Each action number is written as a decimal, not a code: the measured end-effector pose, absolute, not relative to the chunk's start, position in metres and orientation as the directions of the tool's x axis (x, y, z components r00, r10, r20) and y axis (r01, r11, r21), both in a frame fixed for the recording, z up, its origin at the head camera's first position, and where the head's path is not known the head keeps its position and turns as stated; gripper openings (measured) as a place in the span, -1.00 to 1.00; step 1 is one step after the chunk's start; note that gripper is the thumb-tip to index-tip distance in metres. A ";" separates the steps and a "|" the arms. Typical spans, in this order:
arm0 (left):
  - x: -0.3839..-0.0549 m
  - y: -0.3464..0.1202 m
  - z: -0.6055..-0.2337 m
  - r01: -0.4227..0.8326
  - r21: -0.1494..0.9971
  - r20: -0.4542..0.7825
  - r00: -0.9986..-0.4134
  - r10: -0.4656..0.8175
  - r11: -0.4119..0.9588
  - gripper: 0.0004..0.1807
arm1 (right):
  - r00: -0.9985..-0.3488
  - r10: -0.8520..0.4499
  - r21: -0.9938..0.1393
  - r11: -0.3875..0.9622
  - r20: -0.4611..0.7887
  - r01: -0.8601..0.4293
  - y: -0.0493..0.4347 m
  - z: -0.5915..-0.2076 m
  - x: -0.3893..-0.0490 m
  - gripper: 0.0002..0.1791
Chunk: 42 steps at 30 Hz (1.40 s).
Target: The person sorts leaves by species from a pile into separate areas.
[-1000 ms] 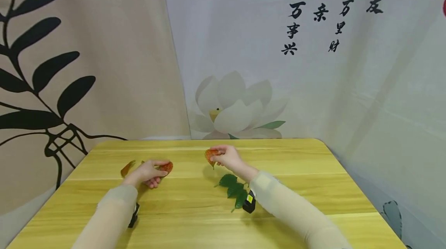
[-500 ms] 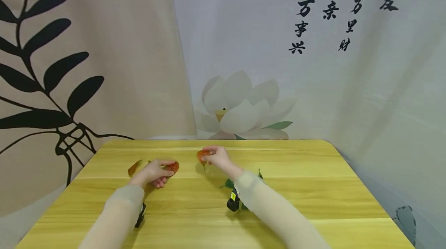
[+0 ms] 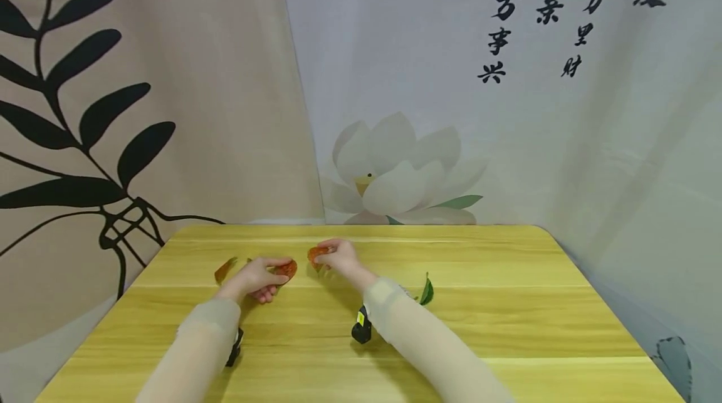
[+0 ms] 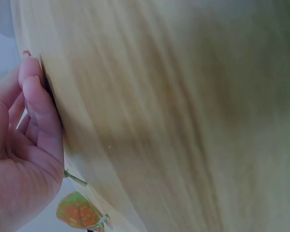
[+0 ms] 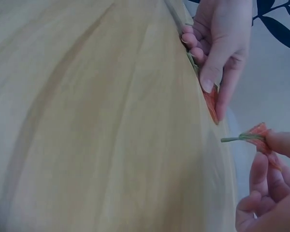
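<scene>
My left hand point(image 3: 256, 277) pinches an orange-red leaf point(image 3: 289, 269) between thumb and fingers, low at the table's far left part. To its right, my right hand point(image 3: 341, 257) holds a second orange-red leaf point(image 3: 316, 256). In the right wrist view that leaf point(image 5: 255, 133) points its green stem towards the table, apart from the leaf point(image 5: 211, 104) in the left hand. Another orange leaf point(image 3: 225, 270) with a green tip lies left of the left hand, and the left wrist view shows an orange-and-green leaf point(image 4: 79, 210) there.
A green leaf point(image 3: 427, 290) shows beyond the right forearm; the sleeve covers other green leaves. The wooden table point(image 3: 479, 328) ends at a printed cloth backdrop point(image 3: 225, 108). Black wrist devices point(image 3: 361, 326) sit under the forearms.
My right hand has moved left with its leaf, closer to the left hand. Its forearm now covers most of the green leaves. The left hand keeps its leaf; the head view has shifted slightly.
</scene>
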<state>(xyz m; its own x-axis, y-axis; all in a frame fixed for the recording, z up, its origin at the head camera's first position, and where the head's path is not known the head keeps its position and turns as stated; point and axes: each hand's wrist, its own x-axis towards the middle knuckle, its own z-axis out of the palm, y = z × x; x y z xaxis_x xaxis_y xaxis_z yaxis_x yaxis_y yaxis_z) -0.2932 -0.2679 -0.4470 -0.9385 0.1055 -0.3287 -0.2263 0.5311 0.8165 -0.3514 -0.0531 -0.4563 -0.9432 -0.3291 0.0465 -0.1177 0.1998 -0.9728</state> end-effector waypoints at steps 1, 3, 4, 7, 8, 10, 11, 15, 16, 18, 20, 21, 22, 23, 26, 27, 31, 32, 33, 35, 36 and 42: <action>-0.293 -0.267 -0.447 -0.231 0.817 -0.328 -0.940 0.096 0.529 -0.38 | -0.943 -0.330 -0.973 0.200 0.046 -0.117 -0.055 -0.457 -0.351 -0.61; -0.293 -0.265 -0.446 -0.228 0.815 -0.323 -0.942 0.091 0.533 -0.38 | -0.943 -0.329 -0.974 0.199 0.039 -0.110 -0.058 -0.457 -0.349 -0.60; -0.293 -0.264 -0.446 -0.226 0.815 -0.320 -0.943 0.089 0.534 -0.38 | -0.943 -0.331 -0.974 0.199 0.040 -0.111 -0.059 -0.458 -0.348 -0.60; -0.292 -0.262 -0.446 -0.230 0.816 -0.317 -0.945 0.078 0.531 -0.38 | -0.944 -0.329 -0.972 0.207 0.034 -0.107 -0.063 -0.458 -0.346 -0.60; -0.292 -0.262 -0.447 -0.229 0.816 -0.315 -0.946 0.077 0.531 -0.37 | -0.944 -0.329 -0.972 0.209 0.035 -0.109 -0.064 -0.459 -0.345 -0.59; -0.292 -0.263 -0.447 -0.232 0.816 -0.316 -0.946 0.073 0.529 -0.37 | -0.943 -0.332 -0.968 0.223 0.032 -0.111 -0.066 -0.460 -0.345 -0.59; -0.292 -0.263 -0.448 -0.233 0.815 -0.317 -0.946 0.071 0.530 -0.37 | -0.943 -0.331 -0.965 0.239 0.028 -0.112 -0.066 -0.460 -0.345 -0.60; -0.292 -0.265 -0.449 -0.233 0.813 -0.320 -0.944 0.075 0.533 -0.37 | -0.947 -0.322 -0.940 0.318 0.012 -0.120 -0.066 -0.464 -0.346 -0.66; -0.292 -0.265 -0.449 -0.234 0.815 -0.320 -0.944 0.075 0.530 -0.37 | -0.947 -0.322 -0.931 0.340 0.014 -0.129 -0.065 -0.465 -0.346 -0.68; -0.292 -0.266 -0.448 -0.236 0.816 -0.319 -0.945 0.071 0.528 -0.38 | -0.944 -0.331 -0.915 0.375 0.015 -0.146 -0.064 -0.465 -0.346 -0.72; -0.291 -0.265 -0.448 -0.235 0.814 -0.317 -0.946 0.068 0.531 -0.38 | -0.936 -0.350 -0.897 0.406 0.024 -0.175 -0.062 -0.465 -0.346 -0.75; -0.291 -0.265 -0.448 -0.235 0.814 -0.317 -0.946 0.067 0.531 -0.38 | -0.932 -0.362 -0.888 0.420 0.025 -0.187 -0.062 -0.464 -0.346 -0.76; -0.291 -0.265 -0.447 -0.236 0.814 -0.317 -0.946 0.065 0.531 -0.38 | -0.927 -0.374 -0.879 0.433 0.026 -0.199 -0.061 -0.464 -0.345 -0.77; -0.290 -0.265 -0.447 -0.236 0.813 -0.317 -0.946 0.065 0.532 -0.38 | -0.923 -0.384 -0.870 0.446 0.027 -0.211 -0.060 -0.464 -0.345 -0.78; -0.290 -0.264 -0.445 -0.234 0.809 -0.317 -0.946 0.066 0.539 -0.38 | -0.914 -0.405 -0.833 0.496 0.029 -0.246 -0.058 -0.463 -0.345 -0.78; -0.290 -0.264 -0.444 -0.233 0.809 -0.317 -0.946 0.066 0.540 -0.39 | -0.911 -0.412 -0.818 0.513 0.032 -0.261 -0.057 -0.464 -0.345 -0.79; -0.289 -0.262 -0.444 -0.231 0.804 -0.313 -0.948 0.060 0.547 -0.40 | -0.898 -0.438 -0.771 0.555 0.049 -0.313 -0.054 -0.463 -0.344 -0.78; -0.289 -0.262 -0.443 -0.230 0.804 -0.313 -0.948 0.061 0.549 -0.40 | -0.894 -0.445 -0.762 0.560 0.053 -0.324 -0.054 -0.462 -0.343 -0.78; -0.289 -0.262 -0.443 -0.230 0.804 -0.313 -0.948 0.060 0.549 -0.40 | -0.892 -0.449 -0.755 0.566 0.055 -0.332 -0.054 -0.461 -0.342 -0.78; -0.289 -0.262 -0.443 -0.228 0.806 -0.312 -0.948 0.064 0.546 -0.40 | -0.889 -0.454 -0.743 0.574 0.060 -0.344 -0.054 -0.460 -0.342 -0.78; -0.289 -0.262 -0.443 -0.227 0.807 -0.311 -0.948 0.066 0.544 -0.40 | -0.889 -0.454 -0.739 0.578 0.061 -0.346 -0.054 -0.460 -0.341 -0.77; -0.290 -0.264 -0.445 -0.225 0.817 -0.310 -0.948 0.076 0.531 -0.39 | -0.891 -0.449 -0.710 0.609 0.060 -0.355 -0.054 -0.461 -0.340 -0.77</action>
<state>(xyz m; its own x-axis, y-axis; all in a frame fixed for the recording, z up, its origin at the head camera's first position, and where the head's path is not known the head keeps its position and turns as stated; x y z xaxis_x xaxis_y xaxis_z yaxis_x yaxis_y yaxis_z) -0.2899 -0.2639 -0.4446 -0.9476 0.0757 -0.3104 -0.2252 0.5308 0.8170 -0.3400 -0.0537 -0.4612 -0.8913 -0.4495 0.0602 -0.3548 0.6085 -0.7098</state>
